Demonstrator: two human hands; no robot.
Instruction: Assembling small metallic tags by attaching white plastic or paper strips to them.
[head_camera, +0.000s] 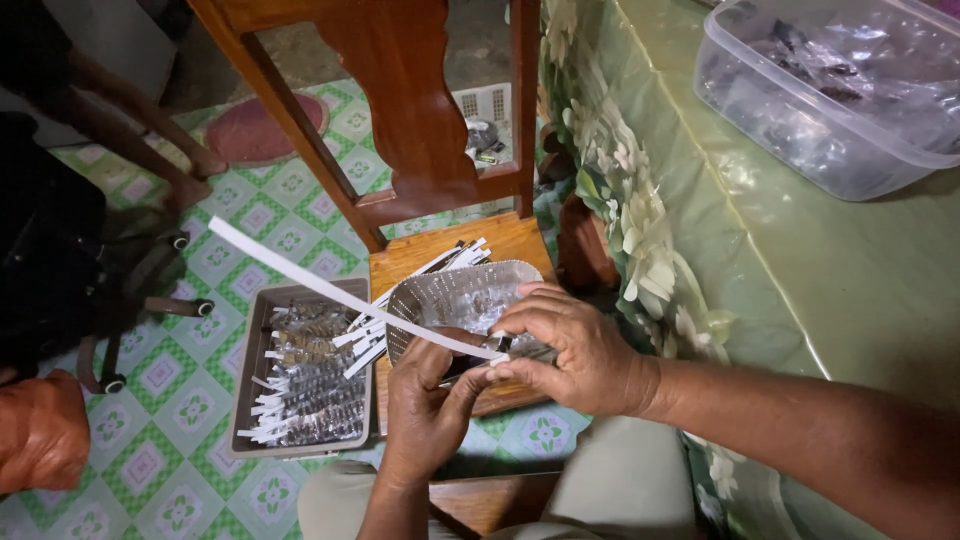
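Both hands meet over the wooden chair (500, 245) seat. Right hand (575, 350) and left hand (425, 400) pinch a small shiny packet (515, 347) between fingertips, grips pressed together on it. A long white strip (330, 290) runs from the pinch up-left, long axis diagonal. Basket (460, 295) just behind the hands, tray (300, 375) of finished pieces to the left.

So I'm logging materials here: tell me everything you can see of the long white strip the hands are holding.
The white strip is long, narrow and flat, paper-like or thin plastic by its look. It runs straight on a slant from the upper left, over the grey tray, down to the hands. Its lower end is pinched between the left hand and the right hand, at a small shiny packet; the far end hangs free in the air.
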